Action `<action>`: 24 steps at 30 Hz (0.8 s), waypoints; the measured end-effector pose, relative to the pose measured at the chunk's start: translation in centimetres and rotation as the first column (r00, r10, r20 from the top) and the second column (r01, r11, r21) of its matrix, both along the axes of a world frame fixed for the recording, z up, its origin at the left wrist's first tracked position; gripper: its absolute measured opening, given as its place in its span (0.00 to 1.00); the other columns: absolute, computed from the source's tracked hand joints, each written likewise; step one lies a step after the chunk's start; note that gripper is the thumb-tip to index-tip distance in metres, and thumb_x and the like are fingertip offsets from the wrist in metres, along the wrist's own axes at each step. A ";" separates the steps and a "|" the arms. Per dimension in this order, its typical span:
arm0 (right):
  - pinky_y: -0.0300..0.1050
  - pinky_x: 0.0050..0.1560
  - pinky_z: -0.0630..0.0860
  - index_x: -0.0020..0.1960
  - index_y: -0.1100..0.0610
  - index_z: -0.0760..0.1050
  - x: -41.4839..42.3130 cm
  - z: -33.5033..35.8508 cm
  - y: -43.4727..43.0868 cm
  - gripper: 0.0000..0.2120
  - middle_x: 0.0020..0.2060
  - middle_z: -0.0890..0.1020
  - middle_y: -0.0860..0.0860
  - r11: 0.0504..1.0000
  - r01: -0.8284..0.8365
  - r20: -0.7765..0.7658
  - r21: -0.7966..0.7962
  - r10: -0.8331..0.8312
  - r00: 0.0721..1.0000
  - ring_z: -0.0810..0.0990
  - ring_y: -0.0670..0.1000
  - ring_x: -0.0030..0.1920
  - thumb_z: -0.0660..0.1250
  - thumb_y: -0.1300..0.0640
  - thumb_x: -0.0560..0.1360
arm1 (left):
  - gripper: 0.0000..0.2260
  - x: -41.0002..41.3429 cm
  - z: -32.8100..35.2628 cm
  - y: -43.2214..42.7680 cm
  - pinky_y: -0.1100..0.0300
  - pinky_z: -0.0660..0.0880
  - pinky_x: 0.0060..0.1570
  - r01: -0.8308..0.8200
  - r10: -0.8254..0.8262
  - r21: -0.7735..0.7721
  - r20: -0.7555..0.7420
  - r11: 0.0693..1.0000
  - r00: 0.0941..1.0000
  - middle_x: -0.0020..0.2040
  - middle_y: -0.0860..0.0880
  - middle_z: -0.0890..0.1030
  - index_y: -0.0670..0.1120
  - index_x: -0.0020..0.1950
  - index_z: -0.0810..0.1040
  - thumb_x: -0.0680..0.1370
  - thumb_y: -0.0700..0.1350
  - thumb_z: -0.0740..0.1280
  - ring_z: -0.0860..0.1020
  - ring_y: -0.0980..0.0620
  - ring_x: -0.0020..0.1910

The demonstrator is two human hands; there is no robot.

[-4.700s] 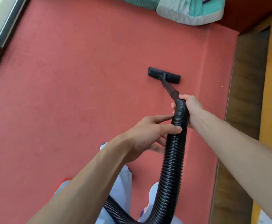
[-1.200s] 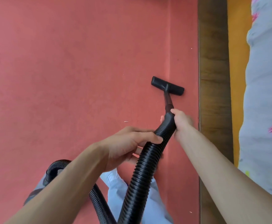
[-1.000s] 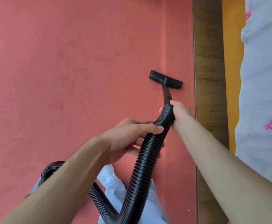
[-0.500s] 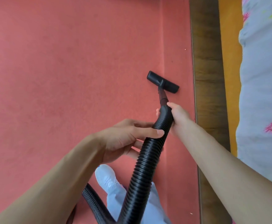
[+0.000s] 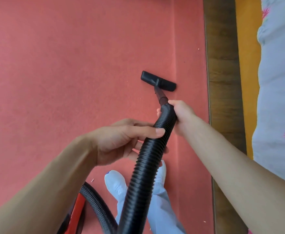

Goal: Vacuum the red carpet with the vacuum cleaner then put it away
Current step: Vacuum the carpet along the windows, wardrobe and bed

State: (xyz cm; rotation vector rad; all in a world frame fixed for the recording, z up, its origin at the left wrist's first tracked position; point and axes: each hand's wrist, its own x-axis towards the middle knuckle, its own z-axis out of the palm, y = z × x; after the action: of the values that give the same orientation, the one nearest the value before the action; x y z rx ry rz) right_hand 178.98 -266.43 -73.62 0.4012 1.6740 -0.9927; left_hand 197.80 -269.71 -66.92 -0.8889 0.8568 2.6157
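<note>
Carpet (image 5: 53,65), red, fills our left. Low down we see the vacuum body (image 5: 78,211), red, partly cut off. Our left hand (image 5: 119,141) curls round the black hose (image 5: 145,166); farther right the nozzle (image 5: 158,81) lies flat on the carpet, and our right hand (image 5: 182,114) grips the hose end behind it, near a wooden strip (image 5: 222,65).

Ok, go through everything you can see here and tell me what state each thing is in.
floor head: flat on the red carpet.
hose: held up off the carpet by both hands.
right hand: grips the hose end by the wand.
left hand: holds the hose lower down, thumb on top.
vacuum body: at the bottom edge, mostly out of frame.
red carpet: a few pale specks on it.
</note>
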 end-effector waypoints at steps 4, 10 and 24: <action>0.39 0.23 0.75 0.64 0.68 0.71 -0.6 -0.9 -1.6 0.18 0.36 0.78 0.59 1.000 -0.015 -0.010 0.013 0.015 1.000 0.79 0.53 0.25 0.60 0.55 0.81 | 0.20 -1.9 0.0 0.4 0.55 0.82 0.42 -0.109 0.119 -0.104 0.100 0.989 0.988 0.49 0.41 0.86 0.42 0.59 0.81 0.71 0.51 0.72 0.84 0.46 0.40; 0.40 0.24 0.76 0.67 0.67 0.70 -0.7 2.3 -0.1 0.19 0.40 0.77 0.60 0.999 -0.031 0.082 -0.037 0.034 0.996 0.79 0.52 0.24 0.59 0.59 0.79 | 0.22 0.3 0.8 -1.2 0.55 0.82 0.34 -0.038 0.054 0.137 -0.112 0.990 0.992 0.48 0.35 0.83 0.32 0.59 0.76 0.73 0.44 0.76 0.84 0.44 0.35; 0.40 0.23 0.75 0.63 0.68 0.73 -4.5 1.4 -4.8 0.19 0.39 0.80 0.61 0.985 0.131 -0.067 -0.115 -0.139 0.988 0.79 0.53 0.22 0.64 0.55 0.78 | 0.18 -3.7 1.6 -2.5 0.57 0.80 0.40 -0.154 0.163 -0.180 0.037 0.972 0.986 0.49 0.41 0.86 0.47 0.61 0.82 0.73 0.50 0.72 0.83 0.44 0.40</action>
State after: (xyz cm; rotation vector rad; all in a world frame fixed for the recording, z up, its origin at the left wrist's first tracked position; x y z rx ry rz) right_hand 174.44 -271.20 -72.26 0.4129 1.6675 -1.2077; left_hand 194.06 -272.25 -65.35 -1.1093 1.0573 2.6685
